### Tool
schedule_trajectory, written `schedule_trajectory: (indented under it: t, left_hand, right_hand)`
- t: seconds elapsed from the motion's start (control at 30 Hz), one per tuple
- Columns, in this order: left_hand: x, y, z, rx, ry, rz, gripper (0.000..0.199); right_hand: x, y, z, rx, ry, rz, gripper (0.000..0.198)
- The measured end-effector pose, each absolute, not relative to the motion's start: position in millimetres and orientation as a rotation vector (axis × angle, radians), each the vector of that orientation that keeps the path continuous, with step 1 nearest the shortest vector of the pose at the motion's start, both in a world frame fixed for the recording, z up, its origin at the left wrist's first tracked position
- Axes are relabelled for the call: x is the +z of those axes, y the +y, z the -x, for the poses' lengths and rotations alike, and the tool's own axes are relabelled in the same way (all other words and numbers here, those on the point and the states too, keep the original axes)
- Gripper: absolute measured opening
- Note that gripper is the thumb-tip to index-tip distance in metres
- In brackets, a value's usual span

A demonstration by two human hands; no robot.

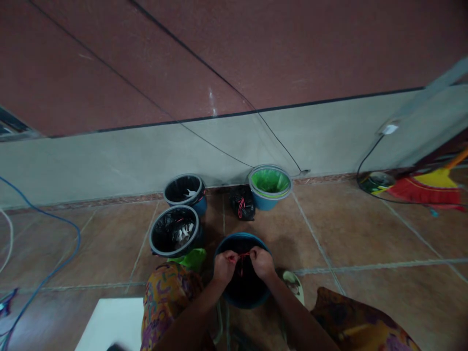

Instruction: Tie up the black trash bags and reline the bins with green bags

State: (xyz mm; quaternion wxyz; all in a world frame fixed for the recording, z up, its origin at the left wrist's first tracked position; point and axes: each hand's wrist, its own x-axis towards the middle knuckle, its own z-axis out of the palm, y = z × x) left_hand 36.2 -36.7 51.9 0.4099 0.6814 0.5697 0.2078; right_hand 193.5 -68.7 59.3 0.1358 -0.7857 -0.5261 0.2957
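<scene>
My left hand [225,266] and my right hand [262,262] are both closed on a red drawstring [243,255], which stretches between them with a short piece hanging below. Under the hands stands a blue bin [241,235] with a dark inside. A black bag [244,287] fills it, though its details are too dark to make out. Beyond the bin, a tied black garbage bag [246,207] with a red string sits on the floor by the wall.
Left of the bin stand two bins with black liners, a nearer bin [175,251] holding white scraps and a farther bin [202,207]. Stacked bins with a green liner [269,181] stand by the wall. A blue hose [47,214] and a white board [113,321] lie left.
</scene>
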Motion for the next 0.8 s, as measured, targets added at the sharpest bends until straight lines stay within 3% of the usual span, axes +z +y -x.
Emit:
schedule_trajectory:
  t: [0.33,0.47,0.57,0.63,0.8]
  left_hand:
    - [50,-41,-29,0.396,1.506,-1.710,0.028]
    - [51,-53,-31,0.363,1.451,-1.734,0.079]
    - [46,-62,-33,0.204,1.449,-1.734,0.096]
    - [38,-64,-34,0.134,1.460,-1.693,0.086]
    - [22,-65,-42,0.105,1.459,-1.548,0.020]
  right_hand:
    - [62,-76,-187,0.846,-1.510,2.315,0.037]
    - [54,-95,-181,0.824,-1.526,2.161,0.066]
    - [40,-110,-169,0.917,-1.528,2.145,0.081]
    - [30,-117,-161,0.957,-1.488,2.169,0.083]
    - [10,-120,-153,1.083,-1.495,2.150,0.082]
